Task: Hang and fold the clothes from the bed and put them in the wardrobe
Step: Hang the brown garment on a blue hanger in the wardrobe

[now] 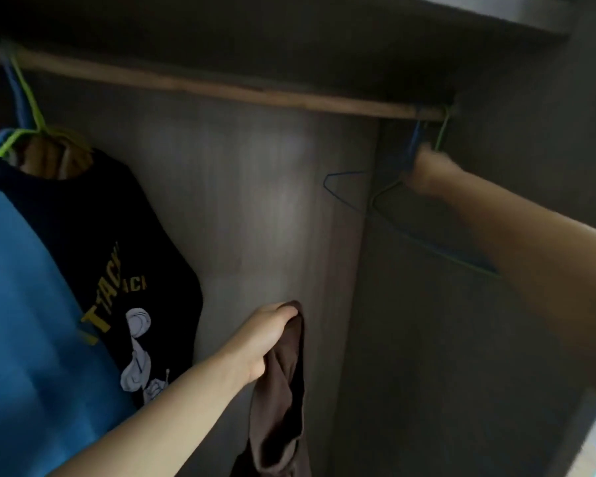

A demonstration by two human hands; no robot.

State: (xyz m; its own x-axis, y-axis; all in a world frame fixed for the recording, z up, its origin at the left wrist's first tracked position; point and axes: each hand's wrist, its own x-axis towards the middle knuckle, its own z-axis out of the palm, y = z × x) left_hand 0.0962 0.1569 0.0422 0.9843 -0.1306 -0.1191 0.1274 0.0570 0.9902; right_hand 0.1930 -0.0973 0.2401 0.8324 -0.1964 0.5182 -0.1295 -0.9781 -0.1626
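Here we look into the wardrobe [255,201], its grey back panel dim and its wooden rail [221,87] running across the top. Our left hand [265,339] reaches in low at the middle, fingers curled round a bunch of brown cloth [279,401], which hangs limp from the grip down to the bottom edge of the view, in front of the back panel.

Our right hand [430,173] is up at the far right end of the rail, blurred. It sits right at the necks of two wire hangers: a blue hanger [341,187], whose shoulder juts out to the left, and a green hanger [441,132], whose hook goes over the rail just above the hand. We cannot tell whether the fingers are closed round a hanger or only touching, for the blur hides them.

At the left, well apart from both hands, a black shirt [111,242] with yellow lettering and a pale print hangs from the rail on a lime hanger [28,98]. A blue garment [25,321] hangs just in front of it, overlapping its left side.
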